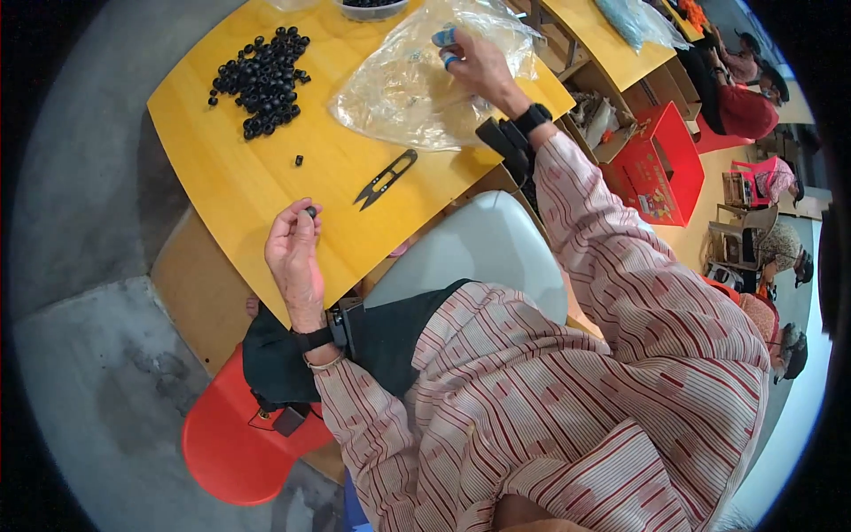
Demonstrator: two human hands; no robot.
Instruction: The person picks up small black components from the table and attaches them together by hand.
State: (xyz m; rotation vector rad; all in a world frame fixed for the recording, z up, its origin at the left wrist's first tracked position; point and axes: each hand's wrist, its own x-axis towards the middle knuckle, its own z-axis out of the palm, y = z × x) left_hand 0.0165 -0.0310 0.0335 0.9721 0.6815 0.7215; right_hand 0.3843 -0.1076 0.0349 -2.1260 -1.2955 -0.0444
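Observation:
My left hand (297, 253) pinches a small black ring-like plastic part (311, 211) between thumb and fingers, just over the near left edge of the yellow table (226, 191). Over a clear plastic bag (390, 93) my right hand (481, 69) reaches out, its blue-wrapped fingertips apart, with nothing visible between them. Whether those fingers touch the film is hard to make out. A heap of black parts (261, 80) lies at the far left. One loose black part (299, 160) sits between the heap and black thread snips (386, 179), which lie with their points toward my left hand.
At the far edge stands a clear tub (372, 11) with black parts. To the right are a red box (656, 168) and another yellow table (612, 40) holding a bluish bag. A pale chair (479, 253) and a red stool (235, 439) are close by. Several people sit farther right.

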